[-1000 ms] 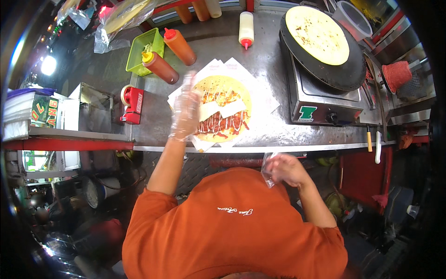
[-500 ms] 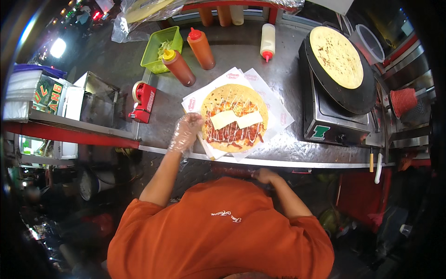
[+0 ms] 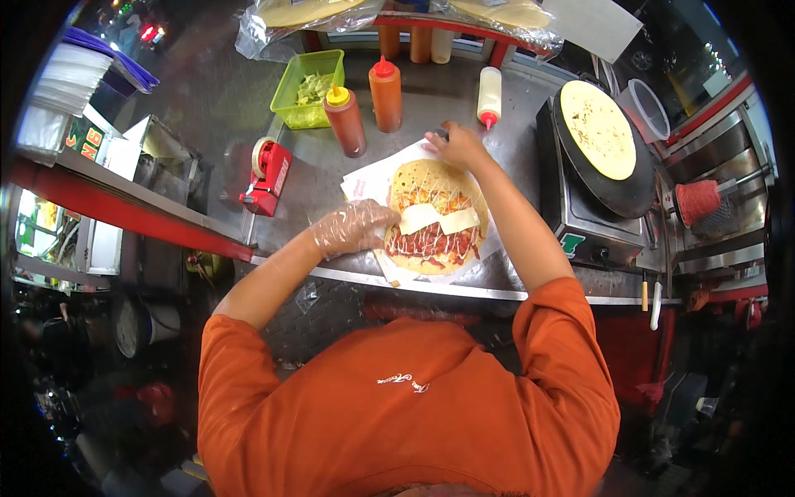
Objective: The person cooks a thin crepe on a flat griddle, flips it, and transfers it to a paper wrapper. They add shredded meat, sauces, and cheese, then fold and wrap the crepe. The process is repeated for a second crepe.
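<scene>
A round flatbread lies on sheets of white printed paper. On it are shredded orange and red-brown filling, thin white sauce lines and two pale cheese slices. My left hand, in a clear plastic glove, is closed at the flatbread's left edge, fingertips over the rim; the thumb is hidden. Bare, my right hand is over the far edge of the paper, fingers stretched and apart. Just beyond it are a red-capped orange sauce bottle, a yellow-capped one and a white sauce bottle on its cap.
At right, another flatbread lies on a black round griddle over a stove. A green tub of shredded greens and a red tape dispenser stand at left. The counter's metal front edge runs before me.
My right hand has come up from below the counter edge and reached across to the paper's far side. My left fingers have moved inward over the flatbread's rim.
</scene>
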A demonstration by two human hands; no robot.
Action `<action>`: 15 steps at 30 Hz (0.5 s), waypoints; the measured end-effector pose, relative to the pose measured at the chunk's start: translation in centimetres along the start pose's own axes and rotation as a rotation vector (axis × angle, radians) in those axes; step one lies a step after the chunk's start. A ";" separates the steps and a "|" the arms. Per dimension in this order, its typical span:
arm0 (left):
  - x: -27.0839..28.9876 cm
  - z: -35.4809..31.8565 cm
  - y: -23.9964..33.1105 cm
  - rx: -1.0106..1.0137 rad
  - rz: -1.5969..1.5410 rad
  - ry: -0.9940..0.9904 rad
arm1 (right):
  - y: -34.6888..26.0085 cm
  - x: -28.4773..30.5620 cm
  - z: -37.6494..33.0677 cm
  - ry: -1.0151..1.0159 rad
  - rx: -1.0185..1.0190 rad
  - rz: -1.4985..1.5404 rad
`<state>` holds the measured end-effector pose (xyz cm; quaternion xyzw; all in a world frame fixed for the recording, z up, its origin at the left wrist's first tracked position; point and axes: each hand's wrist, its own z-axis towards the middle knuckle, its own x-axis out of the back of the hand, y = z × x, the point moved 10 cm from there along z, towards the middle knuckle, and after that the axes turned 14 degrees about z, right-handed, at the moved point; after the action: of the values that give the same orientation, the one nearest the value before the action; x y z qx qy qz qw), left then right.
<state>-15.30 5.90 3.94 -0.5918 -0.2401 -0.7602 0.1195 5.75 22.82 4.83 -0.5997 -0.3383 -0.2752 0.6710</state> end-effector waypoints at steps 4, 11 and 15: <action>0.4 1.3 0.7 0.070 0.060 0.066 | 3.2 -2.2 2.9 -0.208 -0.192 0.146; -1.1 2.3 -2.3 0.827 0.081 0.040 | 1.5 -2.1 1.7 -0.367 -0.059 0.277; -0.4 5.3 2.3 0.269 0.326 0.145 | -3.0 0.8 -2.2 -0.237 0.158 0.290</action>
<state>-9.68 6.57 5.04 -0.5452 -0.2312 -0.7324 0.3359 4.20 20.31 7.20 -0.6158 -0.3456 -0.0757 0.7040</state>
